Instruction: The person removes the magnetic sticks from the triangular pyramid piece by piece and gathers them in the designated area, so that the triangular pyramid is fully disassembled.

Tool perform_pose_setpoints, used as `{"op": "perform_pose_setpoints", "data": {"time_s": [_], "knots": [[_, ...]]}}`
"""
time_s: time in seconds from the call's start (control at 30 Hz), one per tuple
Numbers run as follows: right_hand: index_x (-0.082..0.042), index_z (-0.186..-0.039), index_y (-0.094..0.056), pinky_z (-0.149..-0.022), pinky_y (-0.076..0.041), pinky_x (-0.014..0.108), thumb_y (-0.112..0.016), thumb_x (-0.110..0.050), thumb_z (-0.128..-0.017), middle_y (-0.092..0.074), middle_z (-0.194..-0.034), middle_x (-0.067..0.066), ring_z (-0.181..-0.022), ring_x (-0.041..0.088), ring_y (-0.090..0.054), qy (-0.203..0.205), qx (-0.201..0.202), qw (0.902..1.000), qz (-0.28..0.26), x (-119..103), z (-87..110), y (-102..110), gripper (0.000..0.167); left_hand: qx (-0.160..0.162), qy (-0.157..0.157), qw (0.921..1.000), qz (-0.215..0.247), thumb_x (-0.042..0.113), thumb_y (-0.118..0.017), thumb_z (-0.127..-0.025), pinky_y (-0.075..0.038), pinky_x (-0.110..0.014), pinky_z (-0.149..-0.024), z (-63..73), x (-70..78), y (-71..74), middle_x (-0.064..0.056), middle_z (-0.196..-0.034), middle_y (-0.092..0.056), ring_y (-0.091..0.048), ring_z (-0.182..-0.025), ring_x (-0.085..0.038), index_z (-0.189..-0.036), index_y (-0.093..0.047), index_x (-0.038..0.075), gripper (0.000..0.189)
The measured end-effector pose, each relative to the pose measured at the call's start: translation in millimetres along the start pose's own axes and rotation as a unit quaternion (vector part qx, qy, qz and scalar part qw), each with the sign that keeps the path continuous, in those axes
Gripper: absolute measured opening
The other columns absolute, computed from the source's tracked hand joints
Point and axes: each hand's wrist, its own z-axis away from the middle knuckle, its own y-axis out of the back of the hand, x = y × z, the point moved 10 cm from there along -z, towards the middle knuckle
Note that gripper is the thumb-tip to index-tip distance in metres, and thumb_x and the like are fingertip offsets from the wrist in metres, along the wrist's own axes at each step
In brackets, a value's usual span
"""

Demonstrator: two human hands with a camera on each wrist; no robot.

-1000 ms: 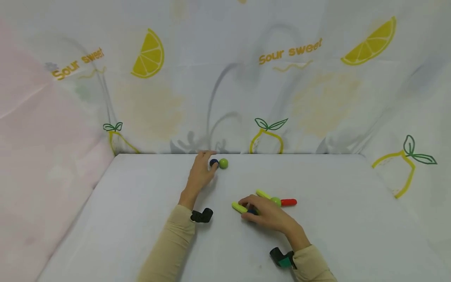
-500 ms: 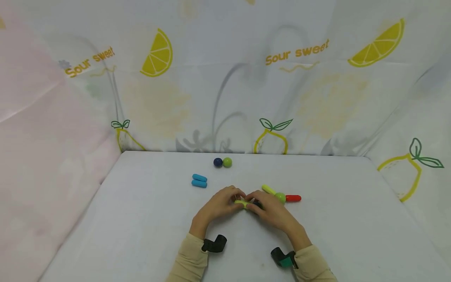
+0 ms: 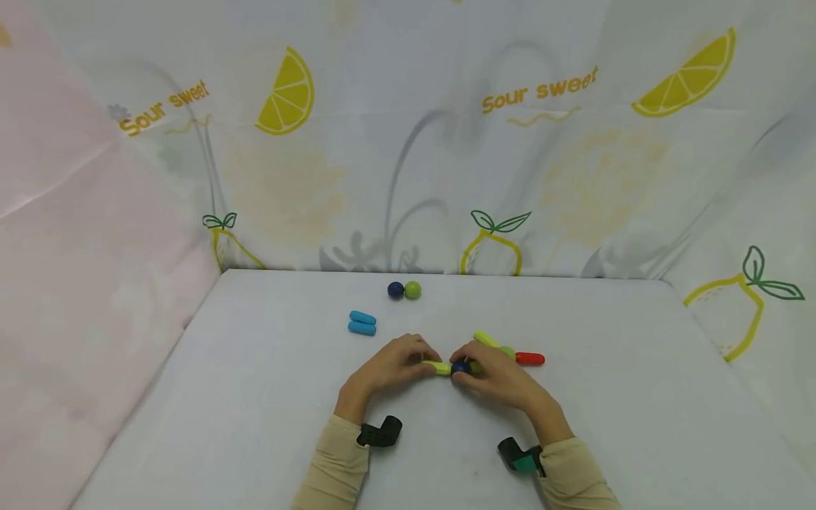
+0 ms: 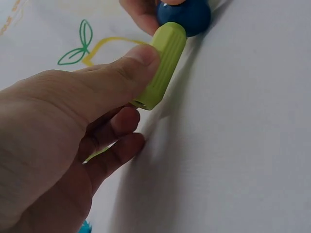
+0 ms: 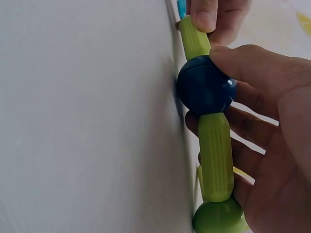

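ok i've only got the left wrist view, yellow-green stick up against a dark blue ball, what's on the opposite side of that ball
Observer: The right wrist view shows a second yellow-green stick on the opposite side of the dark blue ball, its far end against a green ball.

Operator: got it, and is anything lying further back, past the hands

Observer: Yes, in the head view another dark blue ball and another green ball sit side by side near the far edge of the table.
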Motion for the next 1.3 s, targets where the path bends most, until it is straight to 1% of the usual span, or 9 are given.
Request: {"op": "perform_pose_setpoints", "data": {"time_s": [0.3,0.57,0.73,0.8,0.87,0.97,1.07,1.17,1.3], "knots": [[-0.014,-0.111,-0.062,-0.087,-0.05,0.03,-0.067,-0.024,-0.088,-0.064,-0.105,-0.005,-0.096,0.007,-0.058,0.009,-0.011,0.9999,0.005,-7,-2.6,-6,0.025,-0.006,0.002,0.9997,0.024,0.021,-0.063,-0.091,-0.047,-0.025,-0.084,5.8,-1.9,4.5,0.002,-0.1,-0.065,-0.058,-0.091,-0.01,-0.105,-0.07,0.014,0.017],[-0.013,-0.111,-0.062,-0.087,-0.05,0.03,-0.067,-0.023,-0.088,-0.064,-0.105,-0.005,-0.095,0.007,-0.058,0.018,-0.024,0.9995,0.007,-16,-5.5,-11,0.025,0.007,-0.025,0.9992,0.029,0.018,-0.065,-0.089,-0.047,-0.023,-0.081,10.6,0.5,11.8,0.0,-0.097,-0.066,-0.057,-0.088,-0.009,-0.103,-0.071,0.013,0.016],[-0.013,-0.111,-0.062,-0.087,-0.049,0.03,-0.066,-0.022,-0.089,-0.064,-0.105,-0.005,-0.095,0.007,-0.057,0.018,-0.036,0.9991,0.011,-17,-5.5,-13,0.023,-0.003,-0.012,0.9991,0.041,0.021,-0.063,-0.091,-0.047,-0.025,-0.083,14.1,-3.3,12.5,0.0,-0.099,-0.066,-0.058,-0.091,-0.01,-0.105,-0.07,0.012,0.018],[-0.013,-0.111,-0.062,-0.088,-0.049,0.031,-0.065,-0.022,-0.09,-0.064,-0.105,-0.005,-0.096,0.007,-0.057,0.009,-0.041,0.9991,0.01,-15,-3.6,-13,0.023,0.003,0.013,0.9987,0.048,0.022,-0.063,-0.091,-0.047,-0.025,-0.085,19.2,-11.4,16.8,0.0,-0.1,-0.066,-0.059,-0.093,-0.01,-0.106,-0.07,0.012,0.019],[-0.014,-0.111,-0.062,-0.09,-0.049,0.032,-0.064,-0.022,-0.09,-0.063,-0.106,-0.006,-0.098,0.008,-0.057,-0.007,-0.042,0.9991,0.01,-10,-1.4,-11,0.023,0.028,0.034,0.998,0.045,0.022,-0.063,-0.091,-0.047,-0.027,-0.087,27.5,-22.1,27.1,0.0,-0.1,-0.067,-0.059,-0.094,-0.011,-0.105,-0.069,0.012,0.019],[-0.015,-0.112,-0.062,-0.091,-0.049,0.034,-0.065,-0.023,-0.09,-0.063,-0.108,-0.006,-0.1,0.009,-0.057,-0.027,-0.031,0.9991,0.011,-4,2.3,-6,0.024,0.083,0.064,0.994,0.03,0.021,-0.064,-0.09,-0.048,-0.027,-0.084,44.4,-39.9,47.8,0.001,-0.099,-0.067,-0.058,-0.091,-0.01,-0.104,-0.07,0.013,0.017],[-0.014,-0.114,-0.062,-0.092,-0.049,0.034,-0.065,-0.023,-0.09,-0.064,-0.109,-0.005,-0.101,0.01,-0.058,-0.029,-0.021,0.9993,0.014,-2,3.7,-2,0.026,0.13,0.072,0.9888,0.003,0.019,-0.065,-0.089,-0.047,-0.025,-0.075,59.3,-51.9,65.7,0.0,-0.094,-0.064,-0.054,-0.084,-0.01,-0.104,-0.07,0.013,0.017],[-0.013,-0.115,-0.062,-0.091,-0.049,0.033,-0.065,-0.024,-0.09,-0.064,-0.11,-0.004,-0.102,0.011,-0.058,-0.025,-0.019,0.9994,0.014,-3,3.7,-1,0.027,0.168,0.079,0.9826,-0.018,0.015,-0.067,-0.088,-0.042,-0.024,-0.069,69.0,-60.5,78.6,-0.002,-0.091,-0.06,-0.05,-0.081,-0.013,-0.104,-0.07,0.012,0.017],[-0.014,-0.117,-0.062,-0.091,-0.048,0.035,-0.064,-0.023,-0.091,-0.064,-0.11,-0.005,-0.101,0.012,-0.059,-0.026,-0.01,0.9996,0.008,-3,4.8,8,0.027,0.203,0.094,0.9736,-0.045,0.008,-0.067,-0.086,-0.04,-0.028,-0.073,75.2,-65.7,88.8,-0.005,-0.094,-0.059,-0.048,-0.083,-0.017,-0.104,-0.07,0.009,0.018]]}}
